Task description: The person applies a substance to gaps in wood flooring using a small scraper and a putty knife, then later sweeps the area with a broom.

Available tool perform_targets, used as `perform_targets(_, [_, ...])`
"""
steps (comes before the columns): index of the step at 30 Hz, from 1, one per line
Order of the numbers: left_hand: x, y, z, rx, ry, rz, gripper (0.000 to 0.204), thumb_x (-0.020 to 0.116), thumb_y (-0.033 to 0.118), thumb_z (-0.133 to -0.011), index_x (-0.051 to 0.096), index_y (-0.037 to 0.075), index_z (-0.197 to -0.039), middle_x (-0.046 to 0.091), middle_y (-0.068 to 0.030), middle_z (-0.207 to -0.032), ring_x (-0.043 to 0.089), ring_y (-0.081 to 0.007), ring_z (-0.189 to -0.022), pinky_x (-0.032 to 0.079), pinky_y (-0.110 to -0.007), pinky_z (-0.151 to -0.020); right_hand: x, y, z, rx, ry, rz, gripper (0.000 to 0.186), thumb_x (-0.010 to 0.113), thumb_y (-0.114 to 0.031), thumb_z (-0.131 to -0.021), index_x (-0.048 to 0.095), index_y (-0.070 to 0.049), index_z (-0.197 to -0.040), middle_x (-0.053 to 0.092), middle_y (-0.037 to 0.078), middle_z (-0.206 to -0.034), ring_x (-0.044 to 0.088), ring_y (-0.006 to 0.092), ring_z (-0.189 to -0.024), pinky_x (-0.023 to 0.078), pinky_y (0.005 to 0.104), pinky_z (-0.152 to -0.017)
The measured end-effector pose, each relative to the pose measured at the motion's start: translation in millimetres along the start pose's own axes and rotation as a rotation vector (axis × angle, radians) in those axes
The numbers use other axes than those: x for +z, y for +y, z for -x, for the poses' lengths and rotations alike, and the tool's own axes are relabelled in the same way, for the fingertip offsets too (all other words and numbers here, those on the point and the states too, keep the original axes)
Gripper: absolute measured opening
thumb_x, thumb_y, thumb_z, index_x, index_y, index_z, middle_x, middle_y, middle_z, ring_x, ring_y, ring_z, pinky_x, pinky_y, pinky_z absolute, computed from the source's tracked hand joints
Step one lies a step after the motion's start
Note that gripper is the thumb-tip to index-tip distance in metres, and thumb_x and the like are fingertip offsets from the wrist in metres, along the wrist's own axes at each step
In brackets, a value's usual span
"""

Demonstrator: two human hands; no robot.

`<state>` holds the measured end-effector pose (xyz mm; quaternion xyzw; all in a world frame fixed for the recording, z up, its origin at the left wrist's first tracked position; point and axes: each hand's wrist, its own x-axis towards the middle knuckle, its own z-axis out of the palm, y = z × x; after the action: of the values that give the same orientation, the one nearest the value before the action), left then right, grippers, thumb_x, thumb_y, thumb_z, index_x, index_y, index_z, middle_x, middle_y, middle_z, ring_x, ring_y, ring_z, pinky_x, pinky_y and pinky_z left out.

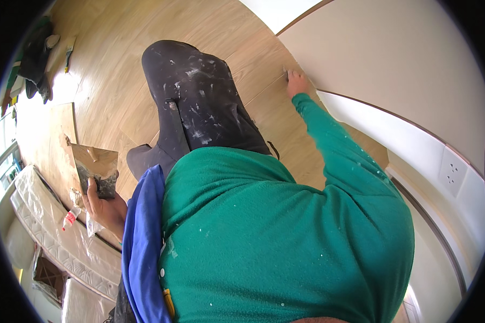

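Observation:
My left hand is closed around a flat, squarish metal filling plate, its thumb lying over the dark lower part. Tan filler is smeared across the plate and along its edge. Far to the right, my right hand is down at the seam between the wood-look floor and the pale wall panel. Its fingers are closed on a small thin grey blade, mostly hidden by the hand. My right arm is stretched out toward the seam.
A clear bottle with a red label stands at the left, near a plastic-wrapped mattress. Beyond it lies a loose floor plank. Another person crouches at the far left near a brush-like tool. A socket plate is on the right wall.

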<state>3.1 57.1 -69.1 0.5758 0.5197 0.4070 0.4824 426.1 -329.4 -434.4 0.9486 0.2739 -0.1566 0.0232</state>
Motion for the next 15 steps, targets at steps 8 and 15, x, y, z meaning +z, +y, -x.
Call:
perform_targets(8, [-3.4,-1.4,5.2,0.011,0.013,-0.090,0.023,0.066,0.000,-0.090,0.063,0.002,-0.113,0.060,-0.0141,-0.113,0.062,-0.0232,-0.099,0.053,-0.032,-0.083,-4.4,-3.2,0.2,-0.121,0.034,-0.023,0.035,0.050,-0.011,-0.091,0.058,-0.011,-0.124,0.060,0.010,-0.117,0.056,0.0324,-0.109,0.051,0.0432,-0.092])
perform_targets(15, [1.9,9.5,10.6,-0.090,0.064,0.118,0.021,0.061,0.011,-0.095,0.062,-0.005,-0.109,0.059,-0.0100,-0.110,0.061,-0.0189,-0.100,0.055,-0.029,-0.079,-6.8,-14.9,32.4,-0.218,-0.087,-0.077,0.044,0.053,-0.003,-0.083,0.056,-0.009,-0.127,0.058,0.011,-0.121,0.051,0.0353,-0.115,0.047,0.0427,-0.098])
